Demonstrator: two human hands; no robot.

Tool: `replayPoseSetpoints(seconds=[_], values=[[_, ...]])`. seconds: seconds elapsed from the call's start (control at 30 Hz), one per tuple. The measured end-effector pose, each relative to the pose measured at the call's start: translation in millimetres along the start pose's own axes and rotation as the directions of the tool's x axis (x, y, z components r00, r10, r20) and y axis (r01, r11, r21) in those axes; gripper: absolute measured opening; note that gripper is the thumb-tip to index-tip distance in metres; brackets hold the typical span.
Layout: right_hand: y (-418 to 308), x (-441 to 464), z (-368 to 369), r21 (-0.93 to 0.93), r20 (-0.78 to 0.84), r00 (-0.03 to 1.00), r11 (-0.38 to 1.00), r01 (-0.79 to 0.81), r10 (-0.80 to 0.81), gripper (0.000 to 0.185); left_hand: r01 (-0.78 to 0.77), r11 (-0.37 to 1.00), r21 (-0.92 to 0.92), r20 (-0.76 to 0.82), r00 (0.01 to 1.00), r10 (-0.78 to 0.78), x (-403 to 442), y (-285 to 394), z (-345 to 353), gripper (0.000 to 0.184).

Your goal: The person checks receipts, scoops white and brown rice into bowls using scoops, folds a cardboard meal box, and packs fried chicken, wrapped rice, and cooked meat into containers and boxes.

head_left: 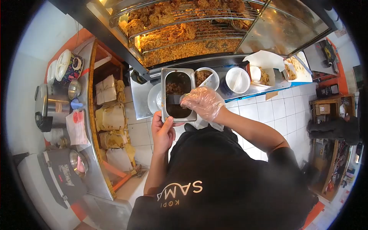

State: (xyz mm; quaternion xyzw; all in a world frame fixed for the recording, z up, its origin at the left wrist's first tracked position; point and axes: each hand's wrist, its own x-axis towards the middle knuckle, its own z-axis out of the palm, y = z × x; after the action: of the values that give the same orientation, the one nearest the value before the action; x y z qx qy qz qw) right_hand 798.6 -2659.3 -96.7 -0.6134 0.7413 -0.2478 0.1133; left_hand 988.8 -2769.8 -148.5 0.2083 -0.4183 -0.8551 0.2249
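My left hand [164,132] is bare and grips the near edge of a rectangular metal container [166,111], thumb on its rim. Dark brown food [175,87] lies inside. In a clear plastic glove, my right hand [205,103] is over the container's right side, its fingers pinched together and reaching in. What they hold, if anything, is hard to make out. Just right of the container is a white divided bowl [211,81] with brown food in one part. Another white divided bowl [237,80] stands farther right, with no food visible in it.
A lit display case [191,57] with fried food on racks rises ahead. Open paper boxes with food [265,76] stand at the counter's right. At left, a metal-topped shelf [92,161] holds a large cooker [57,103] and metal bowls. Another person [333,128] is at far right.
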Motion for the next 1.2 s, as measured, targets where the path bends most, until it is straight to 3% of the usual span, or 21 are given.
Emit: replayPoseSetpoints(seconds=[0.1,0.2,0.3,0.4,0.5,0.57,0.6,0.7,0.73,0.8,0.87,0.93,1.03,1.13,1.2], values=[[7,-5,8,0.281,-0.091,0.985,0.953,-0.117,0.148,0.021,0.002,1.0,-0.018,-0.002,1.0,-0.002,0,1,3,0.015],[-3,-3,-8,0.371,-0.144,0.937,0.895,-0.248,0.319,0.023,0.003,1.0,-0.027,-0.013,1.0,-0.003,-1,1,7,0.015],[5,1,-4,0.074,-0.249,0.968,0.997,-0.007,0.025,0.021,-0.017,1.0,-0.01,-0.017,1.0,0.017,1,-5,5,0.016],[3,-5,12,-0.274,-0.152,0.982,0.96,0.064,-0.109,0.019,-0.023,1.0,-0.001,-0.028,0.999,0.023,3,-9,2,0.017],[-4,-4,7,0.069,-0.145,0.987,0.996,-0.058,0.067,0.019,-0.015,1.0,0.001,-0.041,0.999,0.015,5,-6,4,0.016],[-2,-6,10,0.354,-0.165,0.966,0.926,-0.133,0.201,0.018,-0.011,1.0,-0.004,-0.047,0.999,0.011,6,-5,5,0.016],[-1,-7,10,0.488,-0.16,0.95,0.858,-0.16,0.268,0.018,-0.007,1.0,-0.007,-0.045,0.999,0.007,6,-5,5,0.015],[2,-6,0,0.748,0.105,0.828,0.505,-0.431,0.551,0.02,0.001,1.0,-0.016,-0.036,0.999,-0.002,5,-2,7,0.014],[0,-5,-10,0.7,0.118,0.838,0.554,-0.451,0.533,0.022,0.0,1.0,-0.02,-0.033,0.999,0.0,5,-1,8,0.013],[-1,-7,-20,0.504,-0.048,0.938,0.819,-0.275,0.345,0.025,-0.011,1.0,-0.029,-0.03,1.0,0.011,5,-1,9,0.013],[-1,-11,-24,0.295,-0.101,0.979,0.945,-0.138,0.175,0.026,-0.012,0.999,-0.031,-0.029,1.0,0.011,5,-4,5,0.012],[2,-12,-27,0.119,-0.07,0.995,0.991,-0.058,0.067,0.026,-0.015,1.0,-0.02,-0.026,1.0,0.015,6,-5,4,0.011],[12,-9,-4,-0.151,-0.2,0.973,0.985,0.084,-0.114,0.023,-0.024,1.0,-0.001,-0.024,0.999,0.023,6,-3,7,0.011],[12,-4,5,-0.231,-0.12,0.984,0.968,0.101,-0.132,0.021,-0.025,1.0,-0.01,-0.014,1.0,0.025,4,-2,11,0.011],[3,-6,6,-0.164,-0.066,0.997,0.986,0.024,-0.035,0.019,-0.035,0.999,-0.017,-0.002,0.999,0.035,4,-6,8,0.012]])
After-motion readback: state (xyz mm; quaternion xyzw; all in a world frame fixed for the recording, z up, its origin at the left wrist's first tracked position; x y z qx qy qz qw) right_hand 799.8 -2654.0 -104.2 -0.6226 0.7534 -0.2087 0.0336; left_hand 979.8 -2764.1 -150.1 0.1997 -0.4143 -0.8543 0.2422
